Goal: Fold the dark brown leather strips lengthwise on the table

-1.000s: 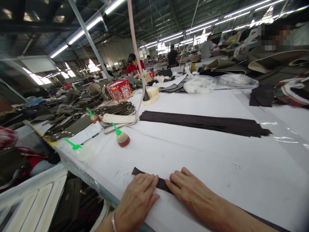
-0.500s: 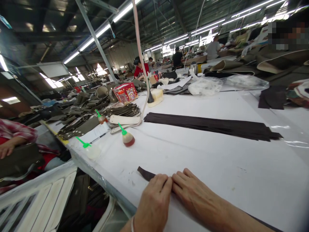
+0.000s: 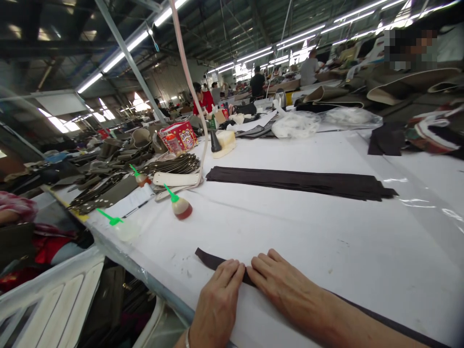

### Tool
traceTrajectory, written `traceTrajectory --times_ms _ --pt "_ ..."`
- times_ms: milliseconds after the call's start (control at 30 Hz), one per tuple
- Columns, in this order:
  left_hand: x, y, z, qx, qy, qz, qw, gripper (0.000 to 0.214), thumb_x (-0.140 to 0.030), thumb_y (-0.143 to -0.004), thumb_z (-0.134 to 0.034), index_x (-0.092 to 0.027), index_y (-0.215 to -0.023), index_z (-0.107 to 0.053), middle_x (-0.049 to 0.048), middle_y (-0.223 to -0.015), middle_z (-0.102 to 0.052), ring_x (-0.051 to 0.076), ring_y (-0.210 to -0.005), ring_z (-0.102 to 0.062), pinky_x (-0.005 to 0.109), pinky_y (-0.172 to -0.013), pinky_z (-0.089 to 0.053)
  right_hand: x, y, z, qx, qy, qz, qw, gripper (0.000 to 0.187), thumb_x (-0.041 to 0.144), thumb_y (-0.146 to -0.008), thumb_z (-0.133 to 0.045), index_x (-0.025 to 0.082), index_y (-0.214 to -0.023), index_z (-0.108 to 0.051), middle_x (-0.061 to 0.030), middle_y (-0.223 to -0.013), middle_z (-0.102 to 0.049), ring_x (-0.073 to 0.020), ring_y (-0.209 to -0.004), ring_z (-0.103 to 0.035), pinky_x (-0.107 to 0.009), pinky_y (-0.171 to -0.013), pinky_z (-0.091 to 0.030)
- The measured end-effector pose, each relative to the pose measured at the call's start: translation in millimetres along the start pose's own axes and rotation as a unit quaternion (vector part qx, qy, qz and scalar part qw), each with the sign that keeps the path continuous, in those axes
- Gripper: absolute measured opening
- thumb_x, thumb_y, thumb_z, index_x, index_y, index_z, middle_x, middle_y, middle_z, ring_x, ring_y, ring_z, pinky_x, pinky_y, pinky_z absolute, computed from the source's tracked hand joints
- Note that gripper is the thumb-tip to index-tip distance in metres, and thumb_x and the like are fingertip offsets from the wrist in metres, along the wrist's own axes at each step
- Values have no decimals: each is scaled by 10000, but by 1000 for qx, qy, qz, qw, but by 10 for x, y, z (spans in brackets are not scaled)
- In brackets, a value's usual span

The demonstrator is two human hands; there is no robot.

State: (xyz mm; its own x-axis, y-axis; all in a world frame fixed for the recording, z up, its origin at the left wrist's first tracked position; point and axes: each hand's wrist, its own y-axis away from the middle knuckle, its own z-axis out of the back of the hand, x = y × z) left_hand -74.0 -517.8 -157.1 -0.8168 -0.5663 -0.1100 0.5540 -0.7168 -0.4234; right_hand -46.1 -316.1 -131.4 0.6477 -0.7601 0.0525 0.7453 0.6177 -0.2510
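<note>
A long dark brown strip (image 3: 209,259) lies on the white table near its front edge. My left hand (image 3: 219,300) is closed on the strip close to its left end, fingers pressed together. Just to the right, my right hand (image 3: 281,285) grips the same strip with bent fingers, and a short length of it shows between the two hands. The strip runs on beneath my right forearm and comes out toward the lower right. Beyond my hands a stack of similar dark strips (image 3: 300,183) lies flat across the table.
Squeeze bottles with green nozzles, one holding reddish liquid (image 3: 182,209), stand at left near white strap pieces (image 3: 176,180). A hose (image 3: 192,92) hangs down by a yellowish block (image 3: 225,143). A white slatted rack (image 3: 54,304) is at lower left, near a seated person's checked sleeve (image 3: 18,205).
The gap between my hands has widened slightly, showing some strip between them. The whole view has shifted, so the table things appear further left.
</note>
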Motion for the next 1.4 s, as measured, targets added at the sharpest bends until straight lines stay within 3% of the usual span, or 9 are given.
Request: traceTrajectory --times_ms 267,767,1167,1300,1400 --pt "-10 11 31 -5 -42 -13 999 422 -78 -938 -321 -167 -1282 -549 108 -1222 -609 229 -1152 -578 339 -924 -559 -29 200 90 8 0 -1 1000 220 -7 -823 -545 126 -998 -558 -39 -891 -540 -195 -773 -482 -357 -748 -365" --pt "-50 -23 105 15 -87 -47 995 592 25 -811 -324 -214 -1308 -541 120 -1222 -580 244 -1142 -576 364 -901 -564 -83 527 217 -5 4 -9 1000 268 -35 -760 -533 129 -971 -550 -46 -893 -545 -201 -776 -507 -350 -759 -385" --pt "-8 -9 97 -5 -92 -49 995 589 27 -825 -333 -262 -1290 -552 106 -1268 -505 229 -1154 -529 377 -888 -566 -155 936 329 17 -35 -52 998 237 -33 -833 -465 156 -953 -543 -31 -851 -511 -195 -748 -459 -348 -777 -345" --pt "-235 -178 125 -43 -61 -50 996 520 17 -838 -373 -236 -1240 -584 127 -1311 -476 261 -1174 -500 426 -894 -546 -134 931 383 14 -15 -44 999 189 -7 -855 -488 139 -957 -555 -29 -824 -510 -188 -716 -445 -338 -740 -350" --pt "-549 -344 27 -47 29 -108 993 498 13 -809 -365 -99 -1264 -535 145 -1117 -590 219 -1036 -571 344 -859 -556 -119 910 360 13 1 -47 999 138 21 -871 -513 132 -936 -561 -29 -822 -514 -188 -727 -448 -350 -754 -358"
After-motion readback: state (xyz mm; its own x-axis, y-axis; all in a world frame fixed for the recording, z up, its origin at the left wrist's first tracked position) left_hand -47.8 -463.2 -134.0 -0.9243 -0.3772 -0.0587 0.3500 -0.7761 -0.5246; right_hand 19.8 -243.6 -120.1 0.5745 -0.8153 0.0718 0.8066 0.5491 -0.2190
